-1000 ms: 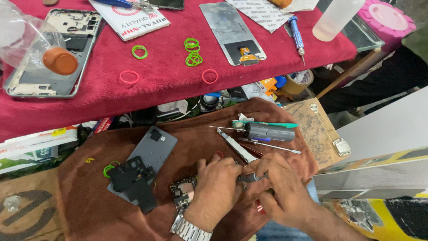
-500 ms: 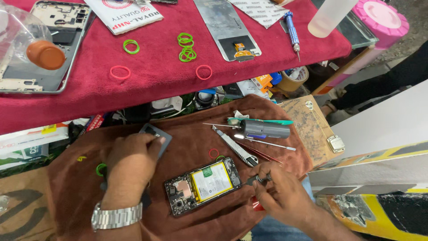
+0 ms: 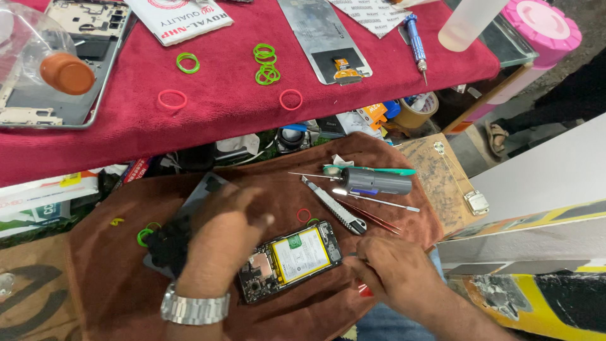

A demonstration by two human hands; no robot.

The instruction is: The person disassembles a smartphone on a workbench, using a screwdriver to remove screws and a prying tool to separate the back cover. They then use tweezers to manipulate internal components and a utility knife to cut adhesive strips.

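Working on opened black smartphone w/ exposed battery, lying on brown cloth btwn hands. Left hand hovers loosely curled, holding nothing; right hand pinches thin tool at phone's edge. Next move, I judge: steady phone w/ left.

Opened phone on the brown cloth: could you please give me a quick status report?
Left hand open, hovering beside the phone. Right hand at phone's right end, grip unclear. Phone lies open, battery up. Knife and screwdriver lie just behind.
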